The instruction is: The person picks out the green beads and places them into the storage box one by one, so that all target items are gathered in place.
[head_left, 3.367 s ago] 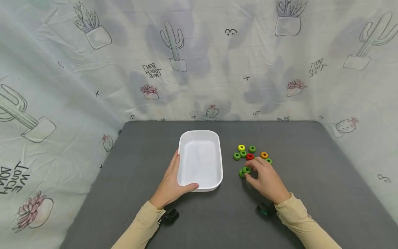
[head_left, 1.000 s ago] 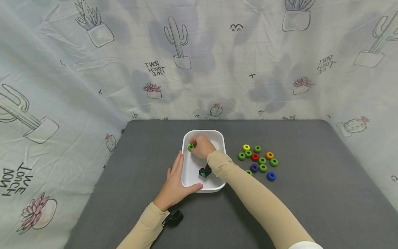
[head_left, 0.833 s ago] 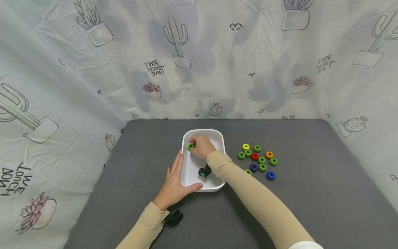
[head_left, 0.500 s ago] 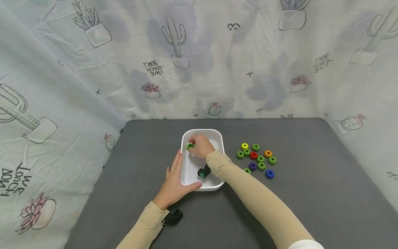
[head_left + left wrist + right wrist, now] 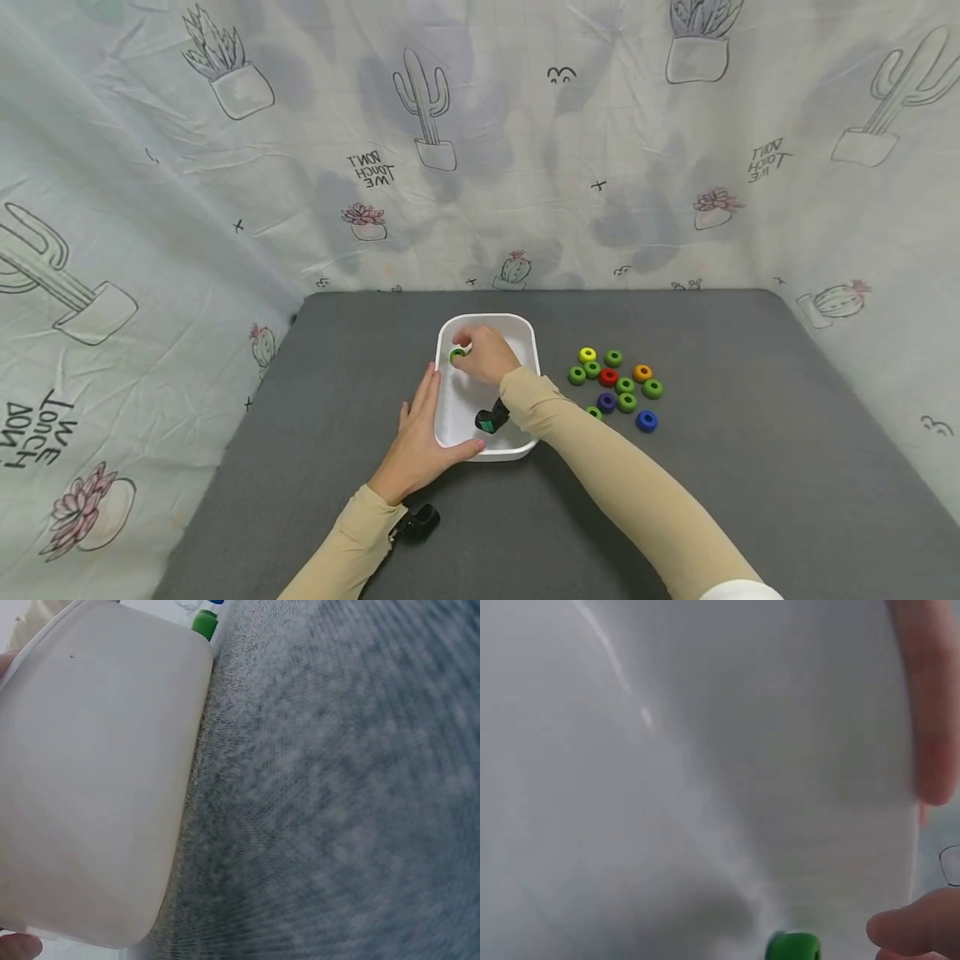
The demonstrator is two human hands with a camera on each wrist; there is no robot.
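A white tray sits on the grey table. My left hand grips its near left corner, fingers along the left wall and thumb over the near rim. The left wrist view shows the tray's outer wall close up. My right hand reaches into the tray's far left corner, fingers loosely bent over a green ring. In the right wrist view that green ring lies on the tray floor, a little apart from my fingertip.
Several rings lie in a cluster on the table right of the tray: yellow, red, orange, purple, blue and several green ones. Cactus-print cloth hangs behind and at both sides of the table.
My right hand left the ring cluster and carried a green ring into the tray's far left corner, where it has stayed for the last second. The left hand has kept its hold.
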